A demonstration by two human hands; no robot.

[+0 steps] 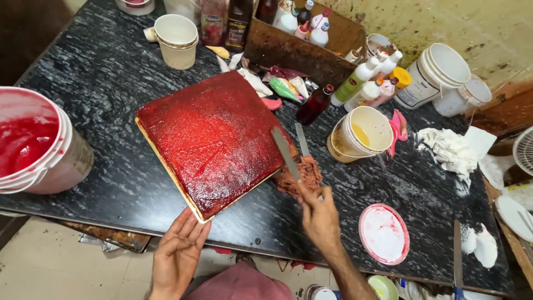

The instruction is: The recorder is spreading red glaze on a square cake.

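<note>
Pinching a spatula, apparently, right grip closed.

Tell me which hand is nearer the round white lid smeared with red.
Right. The right hand, holding a flat metal spatula, is just left of the lid; the left hand sits farther away, at the cake board's corner.

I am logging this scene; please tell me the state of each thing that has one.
Cake: square, fully glazed red.
Red bucket: open, partly full.
Lid: off, lying inside up.
Yellow tub: open, little inside.
Left hand: open, at the cake's corner.
Right hand: gripping a spatula.
</note>
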